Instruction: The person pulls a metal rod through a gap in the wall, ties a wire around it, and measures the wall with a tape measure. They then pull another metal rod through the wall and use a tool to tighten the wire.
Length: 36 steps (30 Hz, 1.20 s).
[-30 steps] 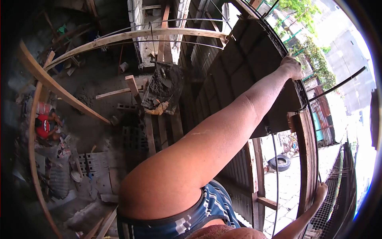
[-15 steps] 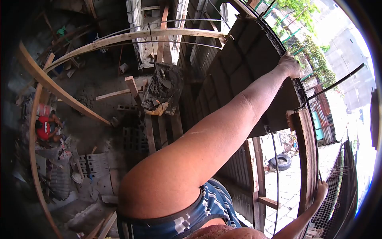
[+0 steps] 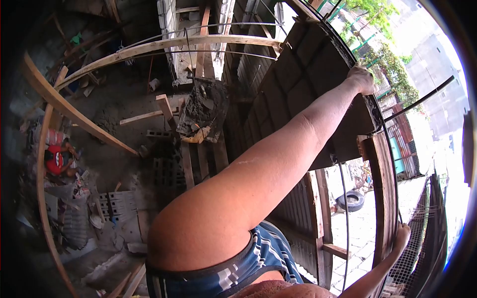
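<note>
My left arm stretches across the view, and my left hand (image 3: 361, 80) is closed over the top edge of a dark block wall (image 3: 318, 84). A long black bar (image 3: 388, 144) runs along that edge and down past a wooden post (image 3: 381, 193). Low on the right, my right hand (image 3: 403, 235) is closed at the lower part of a thin dark rod beside the post. Its fingers are small in the view, and their exact hold is partly hidden. Another dark rod (image 3: 422, 101) sticks out to the right of the wall.
A board heaped with wet mortar (image 3: 203, 107) and a trowel rests on wooden supports. Curved-looking timber beams (image 3: 82, 116) cross the left side. A person in a red shirt (image 3: 57, 159) sits below, near hollow blocks (image 3: 119, 206). A tire (image 3: 351, 201) lies on the paving outside.
</note>
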### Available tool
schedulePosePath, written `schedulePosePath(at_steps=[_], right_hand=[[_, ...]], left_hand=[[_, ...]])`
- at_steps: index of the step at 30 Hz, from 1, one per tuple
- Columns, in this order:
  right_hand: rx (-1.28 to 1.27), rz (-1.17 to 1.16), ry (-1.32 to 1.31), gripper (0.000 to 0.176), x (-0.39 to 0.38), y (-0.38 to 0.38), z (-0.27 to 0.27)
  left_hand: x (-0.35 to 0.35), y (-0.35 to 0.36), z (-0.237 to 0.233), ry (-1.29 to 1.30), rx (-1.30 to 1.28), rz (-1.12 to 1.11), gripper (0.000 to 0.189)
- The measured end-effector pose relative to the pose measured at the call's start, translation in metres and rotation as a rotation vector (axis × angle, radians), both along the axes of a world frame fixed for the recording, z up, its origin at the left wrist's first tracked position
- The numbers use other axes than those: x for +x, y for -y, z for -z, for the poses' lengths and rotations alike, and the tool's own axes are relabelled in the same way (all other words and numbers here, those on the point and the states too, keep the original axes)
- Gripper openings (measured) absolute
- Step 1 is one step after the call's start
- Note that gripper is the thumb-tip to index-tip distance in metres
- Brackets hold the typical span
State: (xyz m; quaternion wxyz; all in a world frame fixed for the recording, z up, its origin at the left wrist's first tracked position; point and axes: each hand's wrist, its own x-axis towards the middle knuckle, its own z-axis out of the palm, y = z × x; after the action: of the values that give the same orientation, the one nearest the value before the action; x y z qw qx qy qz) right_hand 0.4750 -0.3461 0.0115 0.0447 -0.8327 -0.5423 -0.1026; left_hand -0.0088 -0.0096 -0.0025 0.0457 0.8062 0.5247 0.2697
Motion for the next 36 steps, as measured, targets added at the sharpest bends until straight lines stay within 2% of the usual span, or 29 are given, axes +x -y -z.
schedulePosePath(at_steps=[5,10,12,22,24,26,36], right_hand=[[0.023,-0.026,0.034,0.039,0.010,0.000,0.004],[-0.002,-0.022,0.050,0.038,-0.014,0.003,-0.003],[0.018,-0.025,0.032,0.038,-0.018,0.005,-0.003],[-0.001,-0.012,0.049,0.040,-0.004,0.001,-0.001],[-0.017,0.002,0.045,0.041,0.014,-0.003,0.003],[-0.022,-0.013,0.045,0.041,0.032,-0.006,0.008],[-0.044,0.014,0.060,0.040,0.004,-0.002,-0.001]], left_hand=[[-0.002,0.004,-0.002,0.034,-0.010,-0.003,0.062],[-0.001,0.004,-0.002,-0.007,-0.001,-0.003,0.062],[0.000,0.005,-0.001,0.014,0.030,-0.014,0.049],[0.000,0.003,0.002,0.046,0.043,-0.012,0.051],[0.000,0.001,0.003,0.020,0.039,-0.003,0.061],[-0.002,0.003,0.001,0.020,0.028,-0.001,0.061],[0.001,0.000,0.002,0.063,0.008,-0.001,0.060]])
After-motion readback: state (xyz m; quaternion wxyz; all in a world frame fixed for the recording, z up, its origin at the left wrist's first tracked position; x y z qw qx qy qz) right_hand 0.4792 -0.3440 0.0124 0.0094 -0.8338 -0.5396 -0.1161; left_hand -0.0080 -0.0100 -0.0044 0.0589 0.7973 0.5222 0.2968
